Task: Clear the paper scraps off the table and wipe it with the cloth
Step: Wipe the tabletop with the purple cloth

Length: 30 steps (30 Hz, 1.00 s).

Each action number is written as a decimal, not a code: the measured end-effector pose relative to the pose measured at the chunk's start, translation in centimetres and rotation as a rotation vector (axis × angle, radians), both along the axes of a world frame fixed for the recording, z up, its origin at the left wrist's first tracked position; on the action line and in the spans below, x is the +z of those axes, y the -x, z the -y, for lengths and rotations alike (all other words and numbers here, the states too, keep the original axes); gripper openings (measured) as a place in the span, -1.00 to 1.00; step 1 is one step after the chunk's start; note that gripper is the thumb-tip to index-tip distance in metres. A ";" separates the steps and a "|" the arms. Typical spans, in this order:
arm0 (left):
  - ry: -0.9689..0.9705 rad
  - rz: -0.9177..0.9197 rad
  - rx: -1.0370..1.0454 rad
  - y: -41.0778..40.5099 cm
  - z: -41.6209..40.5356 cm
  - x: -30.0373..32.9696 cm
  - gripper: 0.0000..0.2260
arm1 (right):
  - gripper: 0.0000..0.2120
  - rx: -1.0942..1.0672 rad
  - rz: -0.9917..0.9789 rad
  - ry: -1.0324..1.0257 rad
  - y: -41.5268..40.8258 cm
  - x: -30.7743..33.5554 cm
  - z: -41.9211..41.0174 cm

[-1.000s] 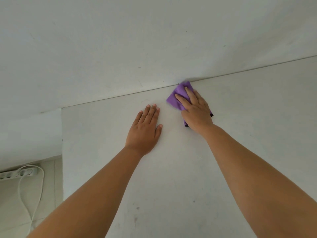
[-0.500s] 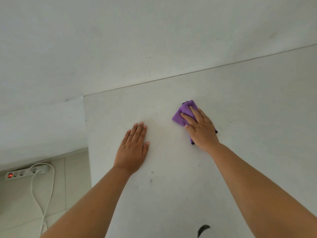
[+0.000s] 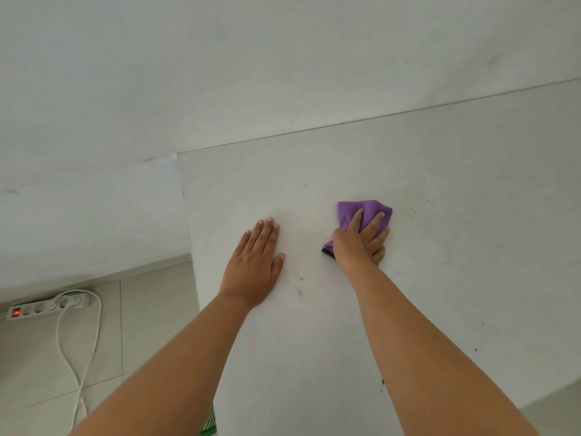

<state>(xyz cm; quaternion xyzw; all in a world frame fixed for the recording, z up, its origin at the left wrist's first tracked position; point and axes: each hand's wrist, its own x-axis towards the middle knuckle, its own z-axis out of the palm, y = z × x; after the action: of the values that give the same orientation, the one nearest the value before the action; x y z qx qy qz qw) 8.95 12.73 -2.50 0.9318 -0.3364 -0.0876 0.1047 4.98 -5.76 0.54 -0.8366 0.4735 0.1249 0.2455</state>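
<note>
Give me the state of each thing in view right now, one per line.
Left hand: flat on the table, fingers straight, holding nothing.
Right hand: pressing the cloth onto the table.
Purple cloth: bunched under the right hand, on the table.
Table: no paper scraps visible, small dark specks remain.
Power strip: on the floor, red switch lit, white cable plugged in.

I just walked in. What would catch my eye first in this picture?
The purple cloth, the only bright colour, lies bunched on the white table under the right hand, which presses it down. Beside it the left hand rests flat on the tabletop. On the floor at lower left a power strip shows a red light.
</note>
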 end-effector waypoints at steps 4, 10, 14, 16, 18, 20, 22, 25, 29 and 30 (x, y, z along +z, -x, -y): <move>-0.005 0.017 0.004 -2.7 0.5 -0.1 -0.37 | -0.35 -0.039 -0.003 -0.062 -2.5 0.2 0.9; 0.011 0.012 0.061 -6.5 1.3 0.2 -0.48 | -0.35 -0.068 0.016 -0.047 -7.3 0.4 2.3; 0.020 0.014 0.097 -8.5 1.8 0.3 -0.47 | -0.35 -0.011 0.020 -0.039 -10.4 0.3 3.6; 0.019 0.029 0.113 -8.7 1.9 0.1 -0.46 | -0.36 0.029 0.030 -0.045 -11.9 0.3 4.2; 0.025 0.030 0.133 -8.5 1.9 0.1 -0.42 | -0.36 0.091 0.040 -0.039 -13.4 0.4 4.7; 0.041 0.020 0.171 -8.4 1.9 0.1 -0.39 | -0.37 0.178 0.050 -0.017 -14.9 0.4 5.0; 0.044 0.020 0.185 -8.6 1.9 0.2 -0.40 | -0.38 0.249 0.058 -0.017 -16.3 0.3 5.2; 0.038 0.010 0.185 -8.5 2.0 0.2 -0.41 | -0.39 0.344 0.084 0.010 -17.7 0.2 4.9; 0.043 0.014 0.186 -8.6 1.9 0.1 -0.41 | -0.39 0.436 0.109 0.071 -18.1 -0.3 4.6; 0.043 0.017 0.186 -8.6 1.9 0.2 -0.41 | -0.40 0.469 0.112 0.084 -18.1 -0.4 4.6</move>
<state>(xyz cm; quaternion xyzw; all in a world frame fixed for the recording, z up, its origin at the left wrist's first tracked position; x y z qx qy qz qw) 17.56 10.84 -2.34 0.9572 -0.2513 -0.0622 0.1296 23.04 -10.40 0.11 -0.9387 0.2568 0.1120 0.2008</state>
